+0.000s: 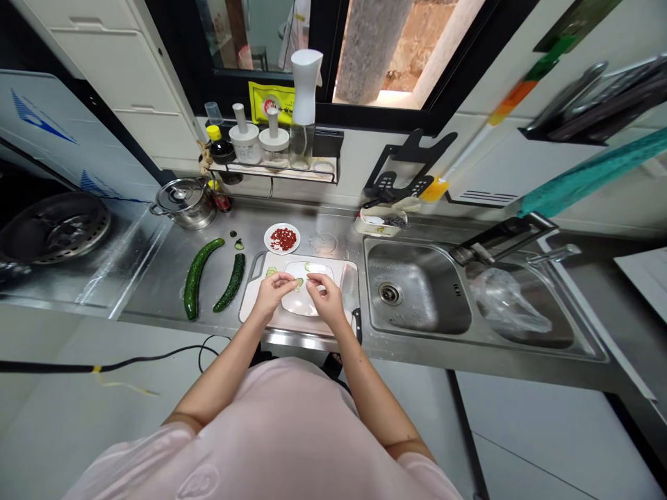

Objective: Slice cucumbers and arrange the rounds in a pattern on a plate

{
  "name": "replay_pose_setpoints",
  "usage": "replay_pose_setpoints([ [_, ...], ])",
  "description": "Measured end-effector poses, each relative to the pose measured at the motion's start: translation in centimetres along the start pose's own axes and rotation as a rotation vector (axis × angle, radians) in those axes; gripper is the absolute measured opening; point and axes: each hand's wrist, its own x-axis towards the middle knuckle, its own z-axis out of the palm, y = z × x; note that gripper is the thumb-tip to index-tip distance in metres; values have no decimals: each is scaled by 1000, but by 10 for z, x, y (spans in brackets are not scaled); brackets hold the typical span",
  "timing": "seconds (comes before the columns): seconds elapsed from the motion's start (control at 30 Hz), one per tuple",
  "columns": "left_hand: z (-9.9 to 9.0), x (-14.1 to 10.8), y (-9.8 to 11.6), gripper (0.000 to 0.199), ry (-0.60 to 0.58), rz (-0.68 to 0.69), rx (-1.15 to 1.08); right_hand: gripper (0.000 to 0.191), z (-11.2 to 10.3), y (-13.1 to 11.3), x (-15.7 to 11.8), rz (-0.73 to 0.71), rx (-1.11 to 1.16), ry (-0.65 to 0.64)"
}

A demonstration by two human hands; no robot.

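Though near the board (249, 297), cucumbers (194, 278) clear of fingers (283, 277).

Pale-green cucumber slice (299, 283) above glossy white plate (299, 305); other slices (271, 271) beside plate.

I see deep green cucumbers (194, 276), red bits (283, 239) on a white dish (267, 239), a pale pink shirt (297, 430) and (loudest of all) a yellow packet (272, 98); blue triangles pattern the white panel (46, 156).
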Motion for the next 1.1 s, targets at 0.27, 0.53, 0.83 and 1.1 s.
replay_pose_setpoints([
  [0.27,4,-1,1,27,-44,-15,9,24,4,-3,6,26,89,-86],
  [0.53,10,-4,-7,36,-28,-168,-12,25,-2,-7,7,67,167,-66],
  [0.83,12,-12,-3,43,-230,-513,-258,25,-3,-6,4,64,175,-56],
  [1.1,13,-13,-7,43,-144,-300,-134,24,-2,-4,4,77,158,-58],
])
